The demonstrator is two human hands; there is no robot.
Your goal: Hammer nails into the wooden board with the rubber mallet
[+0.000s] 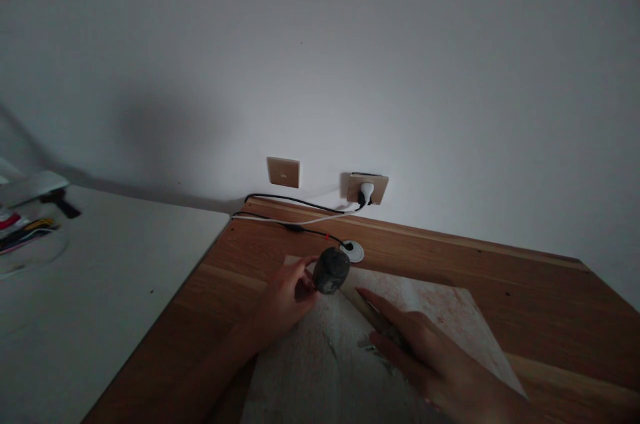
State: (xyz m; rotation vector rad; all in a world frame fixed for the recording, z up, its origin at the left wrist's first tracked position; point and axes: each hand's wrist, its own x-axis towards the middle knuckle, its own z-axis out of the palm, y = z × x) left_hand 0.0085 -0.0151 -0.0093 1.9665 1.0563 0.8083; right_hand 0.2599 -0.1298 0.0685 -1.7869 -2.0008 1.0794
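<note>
A rubber mallet with a dark grey head is held above a pale, stained board. My right hand is closed round its wooden handle, which slants down to the right. At the left side of the head, my left hand has its thumb and fingers curled against it; the head partly hides the fingertips. Some small thin greenish-grey pieces lie on the board beneath my right hand, too dim to name. Another thin sliver lies further left on the board.
The board rests on a brown wooden desk. Behind it are a round cable grommet, black and white cables, and a wall socket with a white plug. A white table adjoins at left, bearing a container of tools.
</note>
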